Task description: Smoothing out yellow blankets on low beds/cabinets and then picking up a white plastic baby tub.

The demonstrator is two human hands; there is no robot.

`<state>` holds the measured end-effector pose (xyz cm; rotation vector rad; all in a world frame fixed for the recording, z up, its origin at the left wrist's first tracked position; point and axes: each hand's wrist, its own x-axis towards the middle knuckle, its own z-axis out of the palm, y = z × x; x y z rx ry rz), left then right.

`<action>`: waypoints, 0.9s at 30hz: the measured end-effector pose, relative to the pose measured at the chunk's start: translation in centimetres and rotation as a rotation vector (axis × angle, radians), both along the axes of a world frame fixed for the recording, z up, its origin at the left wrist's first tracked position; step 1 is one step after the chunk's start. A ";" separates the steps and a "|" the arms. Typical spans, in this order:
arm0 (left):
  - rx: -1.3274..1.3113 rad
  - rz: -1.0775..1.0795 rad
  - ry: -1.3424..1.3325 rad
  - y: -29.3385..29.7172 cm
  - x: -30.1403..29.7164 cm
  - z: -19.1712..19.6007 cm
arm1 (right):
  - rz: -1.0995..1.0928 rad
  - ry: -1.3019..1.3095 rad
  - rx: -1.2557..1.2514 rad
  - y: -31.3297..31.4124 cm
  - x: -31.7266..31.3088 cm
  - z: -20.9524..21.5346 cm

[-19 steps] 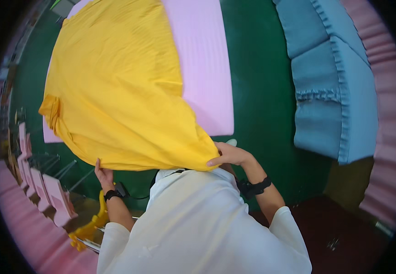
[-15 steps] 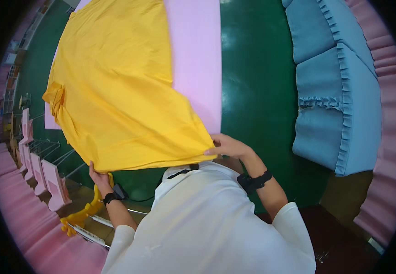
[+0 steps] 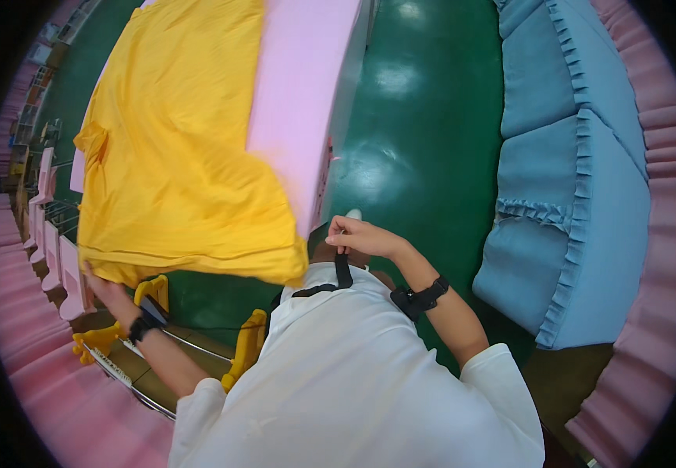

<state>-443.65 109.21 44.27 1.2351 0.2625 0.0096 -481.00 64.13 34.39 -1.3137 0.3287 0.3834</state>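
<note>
A large yellow sheet (image 3: pixel 174 156) lies spread over a pink mattress (image 3: pixel 299 101), its near edge hanging off the front. My left hand (image 3: pixel 108 287), with a black wristband, grips that near edge at the lower left corner, partly hidden under the cloth. My right hand (image 3: pixel 357 234) is off the sheet, just right of its near corner. Its fingers pinch a black strap (image 3: pixel 343 273) that runs down onto my white shirt.
A shiny green floor (image 3: pixel 424 117) separates the mattress from a blue ruffled bed cover (image 3: pixel 572 195) on the right. Pink chairs (image 3: pixel 49 234) stand in a row at the left. A yellow frame (image 3: pixel 248 343) and metal bars stand by my left arm.
The sheet has swung left and settled further onto the mattress. My right hand has let go of its near edge and now pinches the black strap. My left hand stays on the corner.
</note>
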 end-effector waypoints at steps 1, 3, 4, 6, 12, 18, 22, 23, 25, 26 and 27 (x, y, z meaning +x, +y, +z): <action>0.029 -0.020 -0.098 -2.7 0.8 2.7 | 0.003 0.043 -0.060 -1.3 -0.4 -0.5; 0.181 -0.083 -0.334 -10.0 2.1 7.8 | 0.007 0.087 -0.131 -4.5 -1.2 -2.1; 0.307 -0.126 -0.471 -13.9 3.2 9.7 | -0.038 0.078 -0.134 -6.0 -1.8 -3.2; 0.380 -0.153 -0.563 -21.0 7.8 12.2 | -0.073 0.061 -0.151 -9.7 -2.4 -4.2; 0.124 -0.485 -0.743 -51.0 24.5 16.8 | -0.200 0.155 -0.204 -20.4 -2.1 -2.9; 0.437 -1.117 -0.865 -84.1 12.2 10.6 | -0.389 0.170 -0.198 -32.0 0.5 0.4; 0.721 -1.401 -0.946 -92.1 8.9 -1.6 | -0.514 0.146 -0.164 -39.5 1.3 -0.4; 0.775 -1.496 -0.822 -92.2 8.3 -3.8 | -0.542 0.155 -0.127 -41.3 1.3 -0.6; 0.787 -1.571 -0.694 -91.2 7.0 -7.0 | -0.564 0.174 -0.096 -44.7 0.6 -1.3; 0.754 -1.545 -0.694 -90.0 6.6 -7.9 | -0.590 0.210 -0.075 -46.4 0.4 -1.6; 0.764 -1.483 -0.664 -88.2 6.1 -8.0 | -0.609 0.244 -0.055 -48.3 0.3 -2.1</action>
